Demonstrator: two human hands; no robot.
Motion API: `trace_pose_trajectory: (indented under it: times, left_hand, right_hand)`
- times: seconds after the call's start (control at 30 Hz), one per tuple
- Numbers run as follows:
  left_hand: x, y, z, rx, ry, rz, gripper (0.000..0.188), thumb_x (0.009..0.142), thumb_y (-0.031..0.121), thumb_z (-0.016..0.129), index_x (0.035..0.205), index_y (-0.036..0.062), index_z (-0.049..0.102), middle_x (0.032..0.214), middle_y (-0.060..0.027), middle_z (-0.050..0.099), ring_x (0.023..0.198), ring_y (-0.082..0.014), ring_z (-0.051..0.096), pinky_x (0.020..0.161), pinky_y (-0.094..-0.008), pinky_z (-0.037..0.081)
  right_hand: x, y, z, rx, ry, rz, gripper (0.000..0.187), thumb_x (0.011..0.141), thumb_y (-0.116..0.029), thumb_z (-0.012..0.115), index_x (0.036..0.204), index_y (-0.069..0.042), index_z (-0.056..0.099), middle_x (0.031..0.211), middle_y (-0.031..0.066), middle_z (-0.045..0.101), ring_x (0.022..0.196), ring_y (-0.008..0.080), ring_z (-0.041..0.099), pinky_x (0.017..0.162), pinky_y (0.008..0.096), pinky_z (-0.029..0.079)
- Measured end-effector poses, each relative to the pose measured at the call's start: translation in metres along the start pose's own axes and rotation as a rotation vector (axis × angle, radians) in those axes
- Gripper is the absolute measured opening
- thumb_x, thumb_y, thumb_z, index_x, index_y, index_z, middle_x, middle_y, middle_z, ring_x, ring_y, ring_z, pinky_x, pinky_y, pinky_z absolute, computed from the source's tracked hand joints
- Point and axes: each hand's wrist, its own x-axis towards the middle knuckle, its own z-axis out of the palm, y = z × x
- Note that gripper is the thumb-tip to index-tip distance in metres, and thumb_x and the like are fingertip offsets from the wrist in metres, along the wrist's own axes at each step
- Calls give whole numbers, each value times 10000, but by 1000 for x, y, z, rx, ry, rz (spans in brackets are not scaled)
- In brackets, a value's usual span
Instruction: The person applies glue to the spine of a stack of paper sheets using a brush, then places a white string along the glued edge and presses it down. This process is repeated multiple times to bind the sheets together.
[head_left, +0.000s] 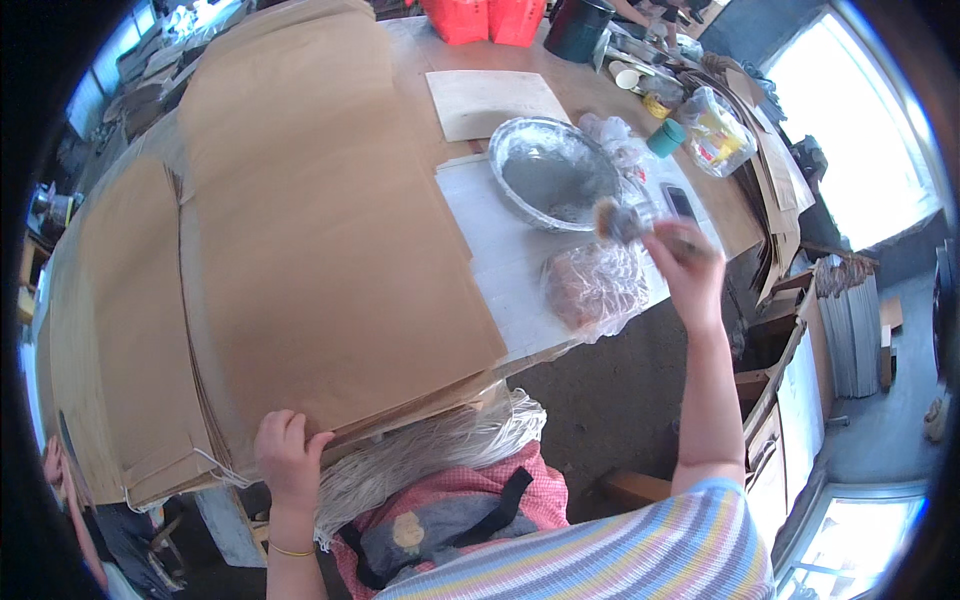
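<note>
Worktable (738, 212), crowded. Left hand (285, 447): at the near edge of a brown paper stack (320, 230), fingers bent; whether it grips, cannot tell. Stack: no paste visible on top; coating seemingly all left undone. Right hand (690, 265): wrapped round a brush (622, 222), by the right rim of a basin (540, 128) of grey paste (550, 182). Farther: pale board (495, 100).

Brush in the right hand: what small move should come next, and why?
I'd probably dip the brush into the basin: its bristles appear at the rim, greyish contents show inside, and the left hand rests at the brown paper's near edge.
</note>
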Motion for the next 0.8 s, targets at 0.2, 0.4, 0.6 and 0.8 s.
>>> trace_pose_trajectory:
  times: [0.2, 0.4, 0.6, 0.8]
  left_hand:
    - [-23, 30, 0, -48, -24, 182, 299, 682, 213, 737, 886, 46, 596, 940, -123, 559, 880, -321, 542, 733, -439, 446]
    - [-115, 9, 43, 87, -460, 108, 92, 748, 151, 628, 805, 93, 586, 829, -110, 582, 798, -321, 574, 661, -446, 457]
    - [-107, 6, 31, -107, -370, 173, 140, 757, 80, 578, 887, 43, 614, 761, -95, 592, 718, -305, 583, 638, -411, 479]
    - [-109, 14, 5, -124, -169, 150, 183, 753, 41, 570, 925, 15, 627, 780, -112, 587, 739, -300, 574, 650, -406, 476]
  right_hand:
    - [78, 68, 88, 180, -34, 325, 245, 787, -215, 728, 840, 16, 664, 616, 52, 639, 537, 116, 593, 529, 258, 475]
    - [92, 52, 83, 34, 47, 299, 350, 776, -300, 724, 729, 40, 655, 596, 100, 642, 542, 159, 625, 541, 309, 496]
    - [88, 56, 74, -6, -27, 464, 395, 789, -343, 720, 768, 46, 654, 605, 105, 643, 569, 189, 640, 566, 320, 504]
    - [108, 20, 62, -303, 1, 304, 532, 833, -476, 601, 748, 44, 672, 709, 222, 653, 711, 339, 656, 665, 420, 493]
